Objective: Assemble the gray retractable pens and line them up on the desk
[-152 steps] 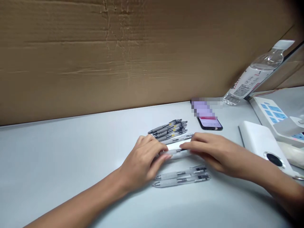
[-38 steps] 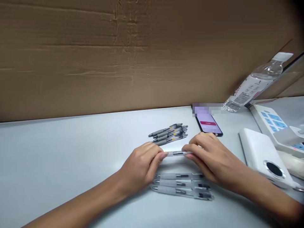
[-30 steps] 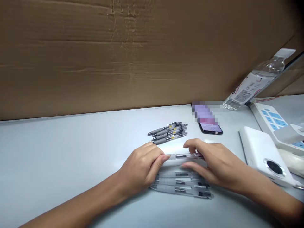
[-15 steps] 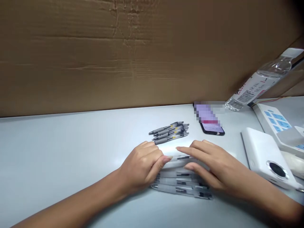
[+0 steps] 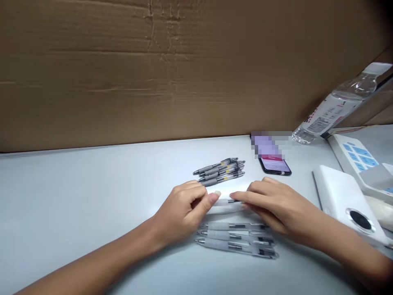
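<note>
A clear pen with a pale grip (image 5: pixel 222 202) lies crosswise between my two hands. My left hand (image 5: pixel 186 207) has its fingers curled round the pen's left end, which they hide, and its thumb points up and to the right. With thumb and index finger, my right hand (image 5: pixel 270 205) pinches the same pen near its dark right part. Three similar clear pens (image 5: pixel 229 246) lie side by side just below the hands. Beyond my left hand rests a small pile of grey-grip pens (image 5: pixel 219 170) with yellow marks.
A phone (image 5: pixel 274 162) with a lit screen lies behind my right hand. To the right are a white device with a round black spot (image 5: pixel 346 200), a power strip (image 5: pixel 353 151) and a tilted water bottle (image 5: pixel 334 106). A cardboard wall (image 5: pixel 123 73) borders the white table (image 5: pixel 76 196).
My right thumb and index finger have closed on the pen's right part. My left thumb has lifted slightly. The lower pens show more fully; the pile behind has stayed put.
</note>
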Motion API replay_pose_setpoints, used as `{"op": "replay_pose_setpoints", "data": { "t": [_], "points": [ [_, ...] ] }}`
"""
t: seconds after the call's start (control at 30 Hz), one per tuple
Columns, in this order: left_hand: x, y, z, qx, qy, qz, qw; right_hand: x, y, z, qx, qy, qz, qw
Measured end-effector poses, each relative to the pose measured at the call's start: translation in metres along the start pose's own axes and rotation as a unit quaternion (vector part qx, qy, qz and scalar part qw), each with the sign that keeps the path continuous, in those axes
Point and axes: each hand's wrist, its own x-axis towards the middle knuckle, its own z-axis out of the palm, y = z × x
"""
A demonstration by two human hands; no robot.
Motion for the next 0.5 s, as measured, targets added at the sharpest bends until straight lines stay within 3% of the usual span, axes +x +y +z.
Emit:
{"op": "replay_pose_setpoints", "data": {
  "t": [0.23, 0.5],
  "points": [
    [0.002, -0.002, -0.001, -0.032, 0.037, -0.085, 0.995, -0.008, 0.022, -0.012, -0.043, -0.026, 0.028, 0.998],
    [0.002, -0.008, 0.0, 0.047, 0.064, -0.062, 0.995, -0.016, 0.034, -0.022, -0.068, -0.096, 0.062, 0.991]
  ]
}}
